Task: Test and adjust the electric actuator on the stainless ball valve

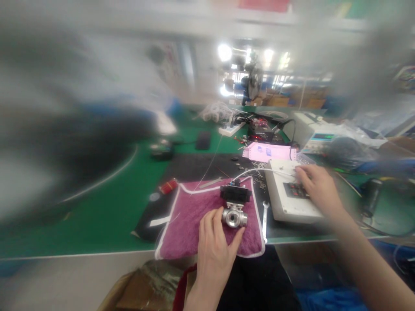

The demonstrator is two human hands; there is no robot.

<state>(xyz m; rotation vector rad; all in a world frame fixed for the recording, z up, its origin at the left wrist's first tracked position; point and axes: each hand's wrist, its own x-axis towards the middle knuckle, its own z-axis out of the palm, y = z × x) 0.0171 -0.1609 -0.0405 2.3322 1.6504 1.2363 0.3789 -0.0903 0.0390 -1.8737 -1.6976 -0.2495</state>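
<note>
A silver metal valve [234, 217] with a black box-shaped actuator [235, 193] on top stands on a purple towel [191, 224] with white edging. My left hand [215, 248] is closed round the valve's left and lower side, thumb and fingers gripping it. My right hand [316, 185] rests on a white box-shaped device [285, 201], fingers spread over its dark keypad [293, 190]. A white cable [256, 171] runs from the actuator toward that device.
A wrench [265, 218] lies between towel and device. Pink paper [269, 152], small metal parts, a power strip [231, 128] and a white instrument [316, 129] sit farther back on the green table [106, 207]. The left of the view is blurred.
</note>
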